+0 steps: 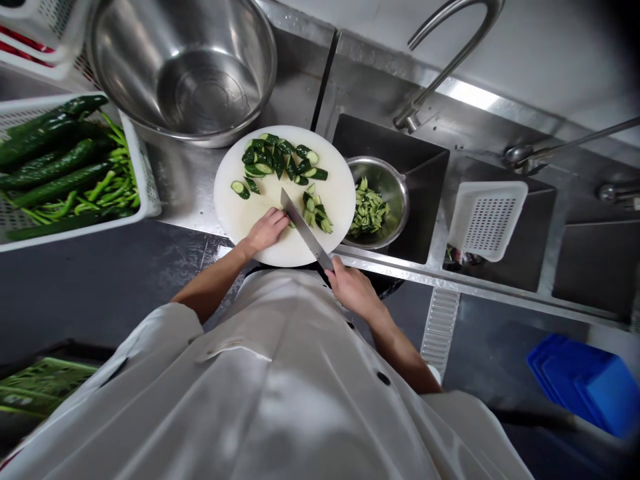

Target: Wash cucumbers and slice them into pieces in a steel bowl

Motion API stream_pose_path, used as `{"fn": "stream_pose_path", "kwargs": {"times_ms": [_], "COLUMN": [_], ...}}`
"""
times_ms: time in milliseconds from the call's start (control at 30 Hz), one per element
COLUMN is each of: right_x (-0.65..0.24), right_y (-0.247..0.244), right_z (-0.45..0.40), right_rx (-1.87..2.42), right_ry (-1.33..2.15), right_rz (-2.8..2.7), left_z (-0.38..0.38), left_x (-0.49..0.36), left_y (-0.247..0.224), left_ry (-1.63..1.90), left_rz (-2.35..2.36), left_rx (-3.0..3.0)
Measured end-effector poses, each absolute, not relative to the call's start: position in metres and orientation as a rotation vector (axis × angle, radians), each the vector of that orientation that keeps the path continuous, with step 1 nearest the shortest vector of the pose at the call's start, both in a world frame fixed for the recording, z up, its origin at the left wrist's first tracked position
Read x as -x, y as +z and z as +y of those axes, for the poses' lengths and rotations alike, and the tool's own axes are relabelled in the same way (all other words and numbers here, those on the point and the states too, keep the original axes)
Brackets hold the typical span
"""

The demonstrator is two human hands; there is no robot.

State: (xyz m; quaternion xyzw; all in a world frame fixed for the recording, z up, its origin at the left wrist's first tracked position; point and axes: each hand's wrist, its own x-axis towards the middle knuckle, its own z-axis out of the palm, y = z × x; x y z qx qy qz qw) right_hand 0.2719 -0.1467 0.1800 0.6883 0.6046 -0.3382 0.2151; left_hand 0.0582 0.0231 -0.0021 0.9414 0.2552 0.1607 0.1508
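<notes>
My right hand (354, 288) is closed around the handle of a kitchen knife (306, 231), whose blade slants across a round white cutting board (235, 227). Beside the blade, my left hand (269, 231) has its fingers bent down over a small cucumber piece (292, 225), mostly hidden under the fingertips. Thick cucumber chunks (279, 160) lie along the board's far side, with two more pieces (241, 189) at the left. Right of the blade is a pile of thinner cucumber slices (317, 211). A steel bowl (400, 217) of cut cucumber (369, 208) stands against the board's right side.
A large steel basin (185, 60) stands behind the board. At the left, a white basket (145, 180) holds whole cucumbers (60, 143) and green peppers (113, 187). Sinks with a curved faucet (450, 67) and a white perforated basket (490, 217) lie to the right. Blue bins (583, 383) sit below.
</notes>
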Motion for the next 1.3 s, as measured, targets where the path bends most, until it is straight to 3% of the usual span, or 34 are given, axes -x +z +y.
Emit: {"fn": "stream_pose_path", "kwargs": {"times_ms": [467, 667, 833, 1100, 1300], "right_x": [-0.275, -0.292, -0.287, -0.283, -0.275], "right_y": [0.167, 0.172, 0.144, 0.153, 0.176], "right_z": [-0.141, -0.170, -0.163, -0.157, -0.163], "right_rx": [-1.974, -1.947, -1.969, -2.078, -1.919], "right_ry": [-0.978, -0.997, -1.137, -1.014, -0.957], "right_rz": [1.713, 1.767, 1.771, 1.628, 1.671], "left_z": [0.021, 0.081, 0.119, 0.019, 0.012], "left_x": [-0.058, -0.022, -0.010, -0.049, -0.045], "left_y": [0.001, 0.023, 0.031, 0.009, 0.000], "left_ry": [0.459, 0.647, 0.551, 0.525, 0.502], "left_rz": [0.713, 1.132, 1.065, 0.798, 0.782], "left_rx": [-2.694, -2.658, -2.727, -2.740, -2.682]}}
